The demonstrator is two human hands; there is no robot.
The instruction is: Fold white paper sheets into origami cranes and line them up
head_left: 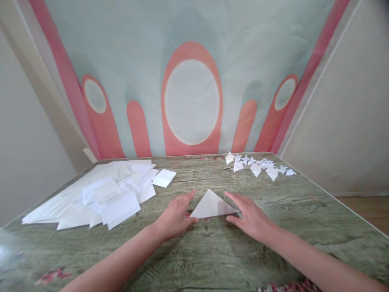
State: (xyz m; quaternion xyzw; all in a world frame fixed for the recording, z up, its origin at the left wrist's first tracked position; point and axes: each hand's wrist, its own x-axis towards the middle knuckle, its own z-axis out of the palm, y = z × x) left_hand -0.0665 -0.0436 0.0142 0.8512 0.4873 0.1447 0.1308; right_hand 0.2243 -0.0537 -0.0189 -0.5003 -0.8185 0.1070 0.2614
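A white sheet of paper folded into a triangle [212,205] lies on the wood-grain table, its tallest point facing away from me. At its left corner is my left hand [174,215], fingers stretched out and thumb apart near the lower edge. On the other side my right hand [251,215] is spread likewise, thumb and fingers around the right corner. Neither hand grips the paper. Whether the fingertips touch its corners, I cannot tell.
A wide heap of white paper sheets [120,207] spreads over the table's left side, with a small square stack [164,178] beside it. Several folded paper birds [256,168] stand at the back right. Behind the table [194,259] hangs a green and red printed backdrop [191,142].
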